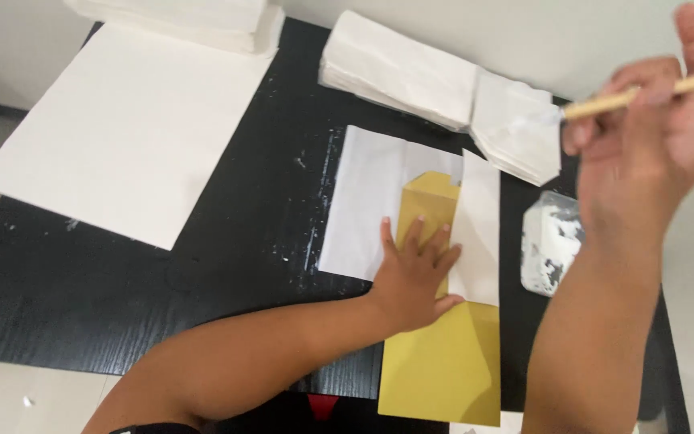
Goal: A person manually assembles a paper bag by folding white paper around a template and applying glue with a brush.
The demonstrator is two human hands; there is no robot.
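My left hand (416,273) lies flat, fingers spread, pressing a yellow card template (443,362) onto a white paper sheet (367,201) on the black table (226,241). One side flap of the white sheet (479,225) is folded over the yellow card. My right hand (644,145) is raised at the right, pinching a wooden-handled brush (636,96) whose white bristle tip points left. Below that hand sits a small clear tub of white glue (552,241).
A large white sheet (122,128) covers the table's left rear. Stacks of folded white paper (411,68) lie along the back, another stack (202,20) at top. White glue smears (319,209) streak the table beside the sheet. The table's front edge is close.
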